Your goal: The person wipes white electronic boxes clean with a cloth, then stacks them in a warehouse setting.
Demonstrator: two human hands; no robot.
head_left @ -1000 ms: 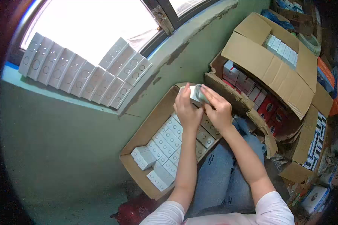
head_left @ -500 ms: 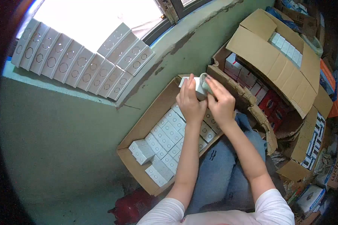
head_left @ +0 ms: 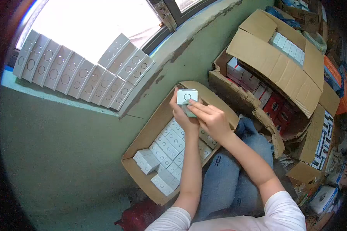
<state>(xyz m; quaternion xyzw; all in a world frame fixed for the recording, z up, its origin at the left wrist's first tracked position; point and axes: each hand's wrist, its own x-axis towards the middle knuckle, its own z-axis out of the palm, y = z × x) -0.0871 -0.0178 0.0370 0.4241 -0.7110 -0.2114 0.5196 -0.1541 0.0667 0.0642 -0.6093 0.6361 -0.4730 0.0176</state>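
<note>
My left hand (head_left: 184, 118) is wrapped round a white plastic electrical box (head_left: 187, 93) with a ring mark on the face turned towards me. A pale green cloth (head_left: 190, 112) lies against the box, bunched under the fingers of my right hand (head_left: 213, 120), which press it to the box's surface. Both hands are above an open carton (head_left: 148, 184) that holds rows of similar white boxes (head_left: 169, 141). Two boxes, (head_left: 146, 161) one upright and one lying beside it, sit at the carton's near left end. My left forearm covers part of the rows.
More white boxes (head_left: 71, 75) stand in a long row on the window sill. To the right, a large open carton (head_left: 277, 61) holds red and white packs (head_left: 273, 106). A carton of dark-printed packs (head_left: 323, 140) sits beyond it. Something red (head_left: 140, 215) lies below the carton.
Both hands have moved a little left and down with the box. The box has turned so its ringed face now shows, and the cloth has shifted to its lower side.
</note>
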